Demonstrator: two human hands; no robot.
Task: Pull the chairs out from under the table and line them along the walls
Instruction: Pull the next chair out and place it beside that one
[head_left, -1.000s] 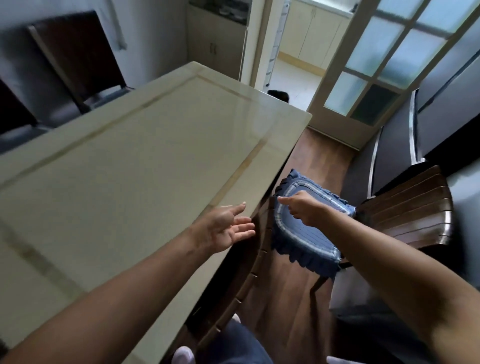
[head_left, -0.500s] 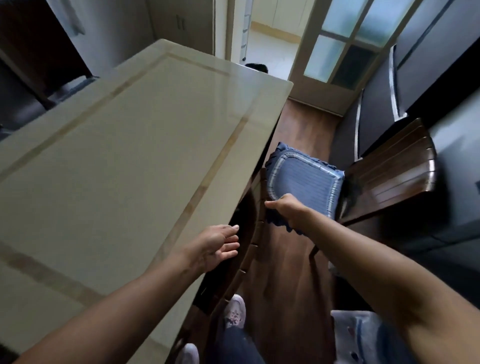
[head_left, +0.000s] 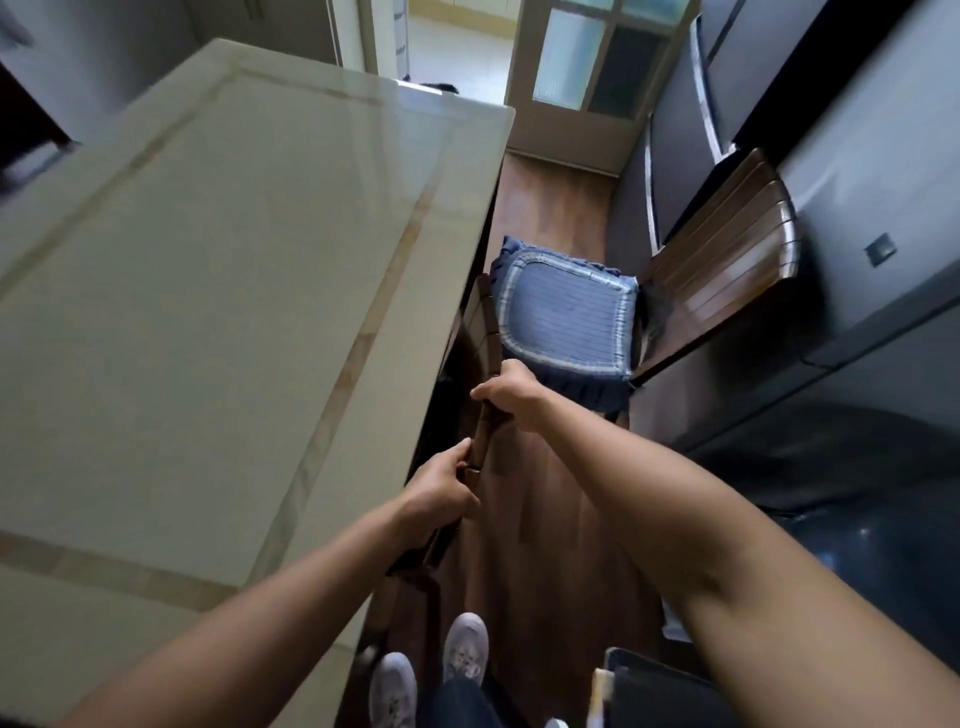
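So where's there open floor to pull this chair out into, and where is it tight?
Both hands, left hand and right hand, grip the tucked chair's backrest at the table edge. Bare wood floor runs between the table and the dark cabinets. It is crowded ahead, where the blue-cushioned chair fills the aisle, and at the shoes.

head | looks steeply down, forward | table (head_left: 208, 312) left, floor (head_left: 545, 519) right

Wood floor (head_left: 550, 519) w/ 2 chairs (head_left: 566, 317)
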